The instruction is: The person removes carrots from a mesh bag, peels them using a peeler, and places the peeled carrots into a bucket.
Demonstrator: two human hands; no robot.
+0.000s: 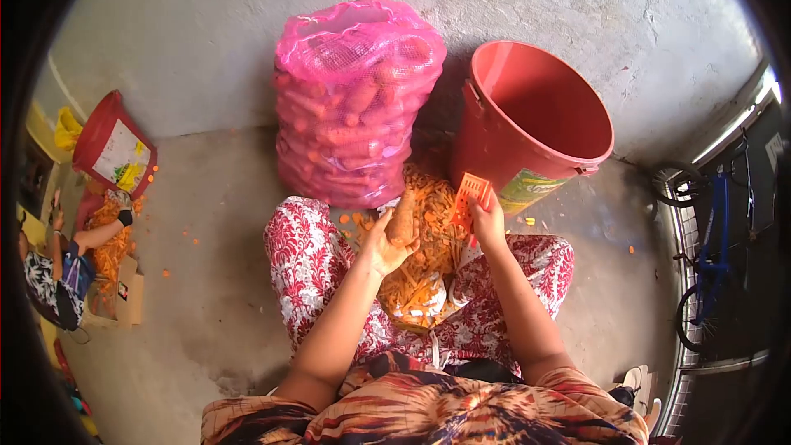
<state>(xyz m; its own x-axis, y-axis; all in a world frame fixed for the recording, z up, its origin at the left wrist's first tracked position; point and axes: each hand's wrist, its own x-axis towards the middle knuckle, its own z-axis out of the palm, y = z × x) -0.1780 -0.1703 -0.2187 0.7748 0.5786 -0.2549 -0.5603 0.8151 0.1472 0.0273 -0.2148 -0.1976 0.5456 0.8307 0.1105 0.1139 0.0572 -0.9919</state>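
My left hand (389,245) is closed around a carrot (403,218), which stands roughly upright with its top end pointing away from me. In my right hand (488,218) is an orange plastic hand grater (472,194) with rows of slots, held just right of the carrot and apart from it. Below both hands, between my knees, lies a heap of orange carrot peelings (430,268). Beyond them stands a pink mesh sack (354,128) full of carrots. Right of the sack is a large red bucket (535,115), tilted towards me in this view.
Carrot bits dot the concrete floor (214,239). At far left another person (62,268) sits by a red bucket (111,144), more peelings and a cardboard box (129,290). A blue bicycle (713,255) stands at right. A wall (206,41) rises behind the sack.
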